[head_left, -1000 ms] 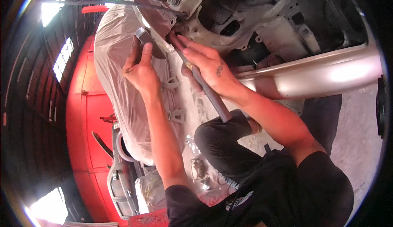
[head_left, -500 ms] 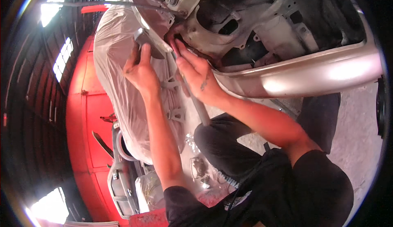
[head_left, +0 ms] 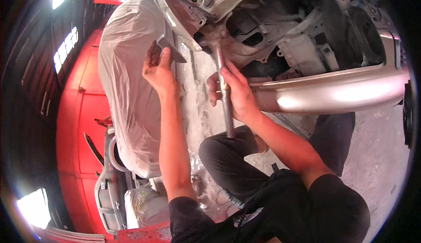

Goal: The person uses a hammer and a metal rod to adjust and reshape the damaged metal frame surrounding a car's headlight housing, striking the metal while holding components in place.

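The right hand (head_left: 234,92), mid-frame, is closed around one grey metal bar (head_left: 223,89) whose top meets the car body (head_left: 280,37) above. The left hand (head_left: 158,70), upper left of centre, pinches one small grey wedge-shaped block (head_left: 172,50) against one plastic-wrapped panel (head_left: 127,81). A red car (head_left: 79,124) fills the left.

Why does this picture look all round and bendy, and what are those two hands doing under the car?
The picture comes from a wide camera worn on a person's head, looking down at their own hands, so straight edges curve near the rim. The left hand holds a small grey metal piece up against the car's stripped body. The right hand grips a long metal bar that points up into the car's frame. Nearby is a silver bumper, and a car part wrapped in clear plastic. The person crouches on the concrete floor.
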Demonstrator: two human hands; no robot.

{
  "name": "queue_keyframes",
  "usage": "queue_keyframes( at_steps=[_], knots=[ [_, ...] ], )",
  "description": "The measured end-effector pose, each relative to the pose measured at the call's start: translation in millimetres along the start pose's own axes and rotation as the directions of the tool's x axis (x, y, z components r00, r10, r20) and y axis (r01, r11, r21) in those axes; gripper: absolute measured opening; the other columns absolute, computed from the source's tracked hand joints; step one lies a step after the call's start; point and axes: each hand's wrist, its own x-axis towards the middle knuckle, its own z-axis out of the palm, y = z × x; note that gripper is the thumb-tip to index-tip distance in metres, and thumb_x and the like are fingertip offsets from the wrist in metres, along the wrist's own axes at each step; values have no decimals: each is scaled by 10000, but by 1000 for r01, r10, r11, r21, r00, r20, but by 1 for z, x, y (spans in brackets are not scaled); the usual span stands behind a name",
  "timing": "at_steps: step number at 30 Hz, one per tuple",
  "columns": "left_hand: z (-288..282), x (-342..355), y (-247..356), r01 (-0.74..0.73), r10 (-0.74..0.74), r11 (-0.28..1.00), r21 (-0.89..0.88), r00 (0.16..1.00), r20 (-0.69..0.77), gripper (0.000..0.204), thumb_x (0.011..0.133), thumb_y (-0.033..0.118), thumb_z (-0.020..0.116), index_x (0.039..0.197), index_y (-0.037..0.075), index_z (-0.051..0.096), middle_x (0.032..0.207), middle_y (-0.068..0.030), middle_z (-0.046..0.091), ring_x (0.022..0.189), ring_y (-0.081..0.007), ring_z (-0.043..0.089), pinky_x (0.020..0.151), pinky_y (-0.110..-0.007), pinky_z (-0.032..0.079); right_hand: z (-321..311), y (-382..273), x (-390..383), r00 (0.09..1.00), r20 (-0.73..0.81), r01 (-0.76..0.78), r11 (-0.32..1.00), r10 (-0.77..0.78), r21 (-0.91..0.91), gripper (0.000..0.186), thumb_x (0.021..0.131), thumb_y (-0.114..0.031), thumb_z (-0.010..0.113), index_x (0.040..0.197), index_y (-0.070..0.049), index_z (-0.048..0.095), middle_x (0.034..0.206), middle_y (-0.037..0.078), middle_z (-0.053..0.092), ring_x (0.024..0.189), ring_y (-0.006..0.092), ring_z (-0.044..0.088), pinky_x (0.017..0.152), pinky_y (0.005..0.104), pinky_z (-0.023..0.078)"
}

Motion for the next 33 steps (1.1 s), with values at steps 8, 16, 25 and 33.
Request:
queue_keyframes(
  at_steps=[8, 16, 25, 33],
  knots=[
    [18, 9, 9, -56, 45, 995, 88, 991, 123, 517, 926, 10, 711, 1390, -135, 537, 1299, -205, 658, 1163, -230, 639, 1006, -330, 511, 20, 17, 25, 987, -108, -95, 972, 121, 214, 362, 1049, -547, 504, 1090, -187, 493, 713, 12, 499, 505, 121, 463, 429, 299, 391],
    [14, 6, 15, -37, 17, 987, 155, 992, 127, 540, 920, 39, 734, 1387, -149, 538, 1283, -200, 674, 1153, -211, 639, 1058, -324, 458, 29, 16, 48, 986, -50, -158, 987, 158, 12, 421, 1054, -577, 455, 1125, -168, 523, 671, 8, 489, 504, 132, 458, 446, 305, 372],
    [12, 7, 10, -81, 56, 972, 222, 991, 119, 515, 933, 63, 731, 1374, -140, 557, 1286, -201, 670, 1146, -222, 644, 1013, -319, 503, 38, 8, 57, 979, -35, -203, 979, 202, -19, 449, 1055, -583, 429, 1036, -141, 501, 635, -12, 426, 458, 121, 403, 409, 305, 348],
    [21, 1, 22, -168, 137, 958, 231, 980, 148, 483, 917, 44, 745, 1344, -125, 594, 1239, -173, 699, 1099, -202, 660, 1014, -308, 489, 42, 24, 64, 991, -116, -75, 993, 65, -87, 504, 1062, -606, 388, 986, -117, 484, 620, 9, 441, 427, 137, 396, 384, 314, 349]
  ],
)
